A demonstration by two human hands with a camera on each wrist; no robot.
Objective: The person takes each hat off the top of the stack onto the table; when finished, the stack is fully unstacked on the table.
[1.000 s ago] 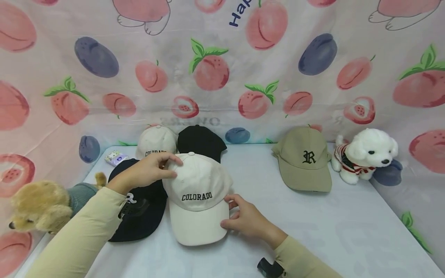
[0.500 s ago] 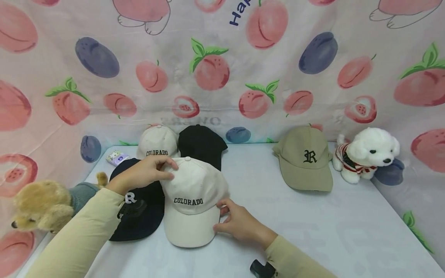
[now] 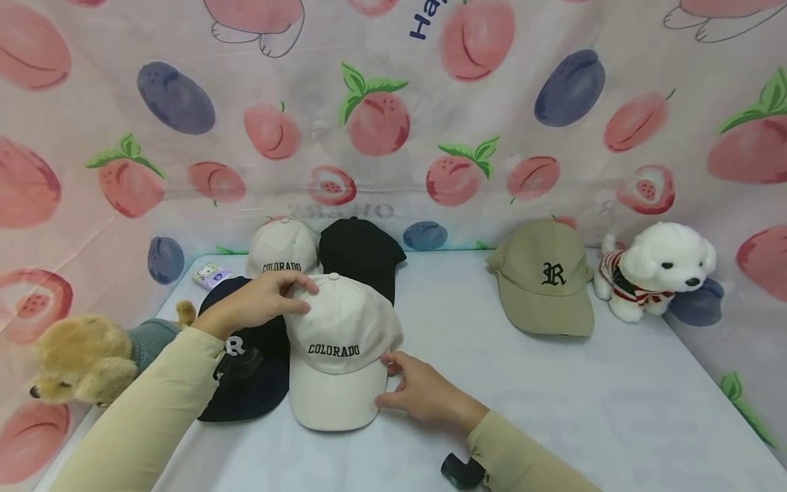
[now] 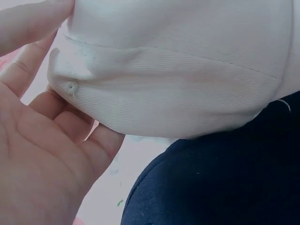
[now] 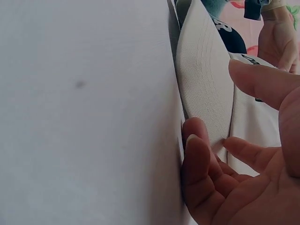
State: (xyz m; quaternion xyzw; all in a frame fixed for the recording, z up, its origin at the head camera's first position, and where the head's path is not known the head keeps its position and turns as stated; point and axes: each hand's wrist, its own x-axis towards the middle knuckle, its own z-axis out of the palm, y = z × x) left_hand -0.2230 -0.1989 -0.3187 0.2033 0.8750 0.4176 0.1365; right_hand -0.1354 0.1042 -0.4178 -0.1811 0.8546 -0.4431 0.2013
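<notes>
Cloth, probably light and soft, formed the front cream cap point(image 3: 344, 331), which sat just right of the navy cap point(image 3: 264, 379), overlapping it in the head view. Near the navy cap's top, the left hand point(image 3: 261, 301) pinched the upper left of the crown point(image 3: 353, 311) between thumb and fingers. Farther right of the navy cap, the right hand point(image 3: 424, 389) held the outer edge of the brim point(image 3: 335, 403) in bent fingers (how firmly, I could not tell). The crown looked floppy and liable to dent; the brim seemed stiffer, better for steering. Nothing suggested slipperiness or fragility, so a gentle hold seemed enough.
</notes>
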